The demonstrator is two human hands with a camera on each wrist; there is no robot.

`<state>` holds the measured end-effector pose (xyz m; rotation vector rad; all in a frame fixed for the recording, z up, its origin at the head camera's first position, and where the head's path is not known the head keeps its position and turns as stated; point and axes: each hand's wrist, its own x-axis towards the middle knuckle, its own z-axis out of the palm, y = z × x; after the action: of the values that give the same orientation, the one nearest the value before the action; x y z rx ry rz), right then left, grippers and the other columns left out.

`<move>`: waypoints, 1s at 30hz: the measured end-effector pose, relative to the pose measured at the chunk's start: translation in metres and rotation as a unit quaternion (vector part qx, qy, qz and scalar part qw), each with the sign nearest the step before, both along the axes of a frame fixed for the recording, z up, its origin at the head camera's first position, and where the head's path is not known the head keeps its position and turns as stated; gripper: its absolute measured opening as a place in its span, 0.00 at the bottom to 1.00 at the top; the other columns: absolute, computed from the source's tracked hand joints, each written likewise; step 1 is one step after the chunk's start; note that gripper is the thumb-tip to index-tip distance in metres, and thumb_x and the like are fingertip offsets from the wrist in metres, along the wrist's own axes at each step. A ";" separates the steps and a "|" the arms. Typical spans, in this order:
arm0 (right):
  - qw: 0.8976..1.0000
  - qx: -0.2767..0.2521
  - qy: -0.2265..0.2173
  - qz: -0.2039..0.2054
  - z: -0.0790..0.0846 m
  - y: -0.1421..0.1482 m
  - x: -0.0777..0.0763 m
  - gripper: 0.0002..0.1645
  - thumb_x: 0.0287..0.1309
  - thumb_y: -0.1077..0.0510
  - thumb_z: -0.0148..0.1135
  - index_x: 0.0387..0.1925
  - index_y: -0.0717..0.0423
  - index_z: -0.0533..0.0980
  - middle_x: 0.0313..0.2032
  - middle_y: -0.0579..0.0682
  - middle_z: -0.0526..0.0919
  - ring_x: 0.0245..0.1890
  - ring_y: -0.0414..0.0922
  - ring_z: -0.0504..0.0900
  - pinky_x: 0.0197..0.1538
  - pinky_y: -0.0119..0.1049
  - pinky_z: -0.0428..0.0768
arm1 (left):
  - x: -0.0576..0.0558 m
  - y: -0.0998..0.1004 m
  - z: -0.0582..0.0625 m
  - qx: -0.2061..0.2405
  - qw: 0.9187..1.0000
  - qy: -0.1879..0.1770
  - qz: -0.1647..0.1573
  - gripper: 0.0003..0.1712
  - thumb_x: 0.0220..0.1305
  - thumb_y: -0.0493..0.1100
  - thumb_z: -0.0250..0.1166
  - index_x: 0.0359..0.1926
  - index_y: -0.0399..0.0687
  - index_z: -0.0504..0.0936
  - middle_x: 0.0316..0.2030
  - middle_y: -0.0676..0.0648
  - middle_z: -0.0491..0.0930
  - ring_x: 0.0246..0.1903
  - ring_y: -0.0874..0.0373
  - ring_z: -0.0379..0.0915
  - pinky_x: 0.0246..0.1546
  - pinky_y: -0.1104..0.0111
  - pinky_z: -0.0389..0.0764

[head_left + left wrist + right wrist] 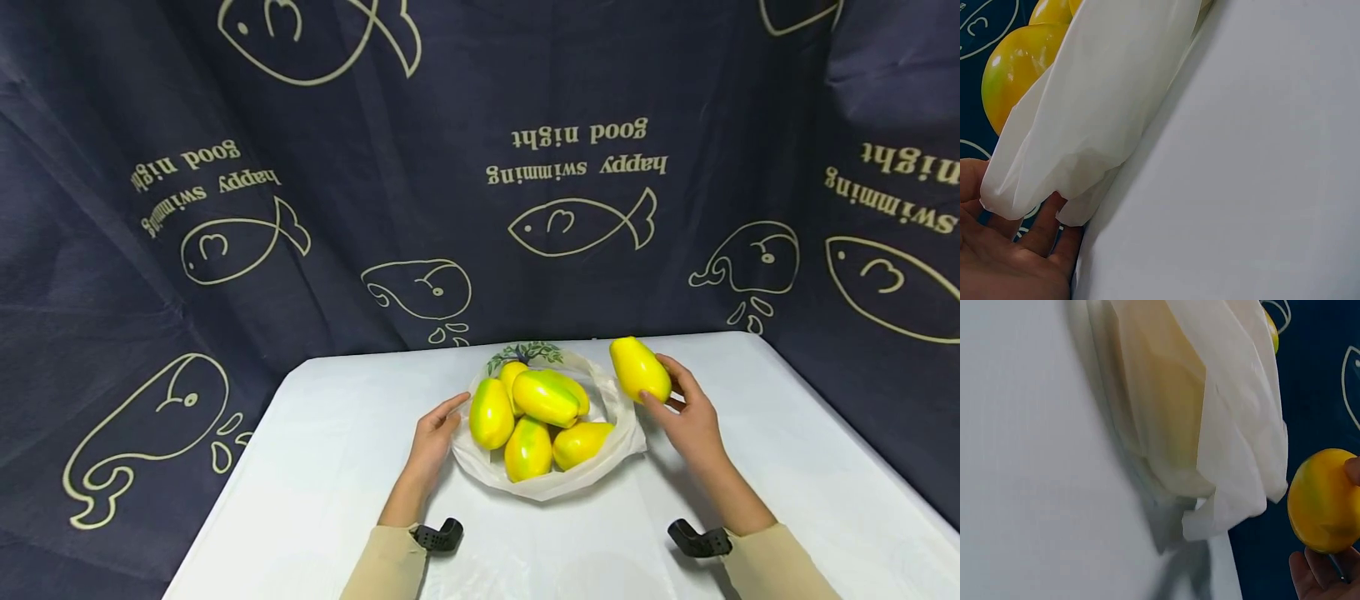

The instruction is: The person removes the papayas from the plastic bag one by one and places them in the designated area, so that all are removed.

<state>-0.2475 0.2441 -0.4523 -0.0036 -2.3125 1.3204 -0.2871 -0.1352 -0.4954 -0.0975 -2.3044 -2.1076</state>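
Observation:
A white plastic bag with a rolled-open mouth holds several yellow-green papayas. My left hand is at the bag's left side, its fingers extended along the rim. In the left wrist view, the bag's wall hides the fingertips of that hand. To the right of the bag, my right hand grips a single papaya between thumb and fingers, raised beside the rim. The right wrist view shows this papaya at its right edge, with part of the hand cut off.
The bag stands on a white-covered table. A dark blue curtain with fish and whale outlines hangs behind the table and along its sides. A green tree print marks the bag's back wall. Both wrists wear black bands.

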 end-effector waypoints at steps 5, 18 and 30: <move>0.998 -0.029 -0.040 -0.028 -0.002 0.008 -0.004 0.38 0.64 0.53 0.65 0.73 0.46 0.63 0.66 0.57 0.73 0.49 0.24 0.68 0.44 0.09 0.70 | -0.001 -0.001 -0.001 -0.002 1.000 0.002 -0.003 0.23 0.72 0.38 0.54 0.64 0.54 0.79 0.70 0.47 0.71 0.76 0.48 0.55 0.78 0.49 0.53; 0.993 -0.023 -0.098 -0.067 -0.013 0.027 -0.017 0.39 0.65 0.52 0.63 0.74 0.50 0.61 0.68 0.61 0.71 0.61 0.56 0.72 0.47 0.22 0.68 | 0.001 0.000 0.000 0.002 1.000 -0.001 0.001 0.22 0.71 0.36 0.55 0.62 0.55 0.80 0.69 0.49 0.72 0.76 0.48 0.54 0.79 0.48 0.49; 0.987 -0.018 -0.143 -0.075 -0.026 0.033 -0.031 0.41 0.65 0.55 0.61 0.76 0.54 0.57 0.71 0.65 0.65 0.68 0.63 0.67 0.67 0.54 0.71 | 0.000 0.000 -0.001 -0.005 1.000 -0.007 0.008 0.23 0.70 0.35 0.54 0.62 0.52 0.80 0.70 0.46 0.71 0.76 0.46 0.53 0.79 0.47 0.49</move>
<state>-0.2789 0.2769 -0.4783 -0.3952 -2.4652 1.3582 -0.2868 -0.1352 -0.4965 -0.0648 -2.3155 -2.0972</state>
